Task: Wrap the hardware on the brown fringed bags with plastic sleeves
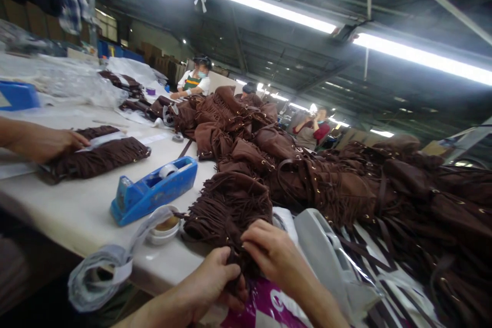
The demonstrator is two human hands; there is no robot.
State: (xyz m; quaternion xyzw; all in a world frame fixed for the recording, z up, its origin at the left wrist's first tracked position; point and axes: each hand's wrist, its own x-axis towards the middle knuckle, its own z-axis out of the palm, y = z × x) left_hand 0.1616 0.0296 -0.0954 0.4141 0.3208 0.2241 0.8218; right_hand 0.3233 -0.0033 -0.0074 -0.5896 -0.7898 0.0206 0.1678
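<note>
Left hand (223,277) and right hand (267,243), both fingers pinched closed on dark brown fringed bag (229,210), 1 blue tape dispenser (156,189) on table (92,215) nearby.

Beyond the hands, a dark, metal-beamed ceiling (246,36) crossed overhead by lit tube lights (272,8).

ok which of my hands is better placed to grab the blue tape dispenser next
Probably the left hand: it is nearer the blue tape dispenser, while the right hand would reach across it. Both are at the brown bag.
</note>
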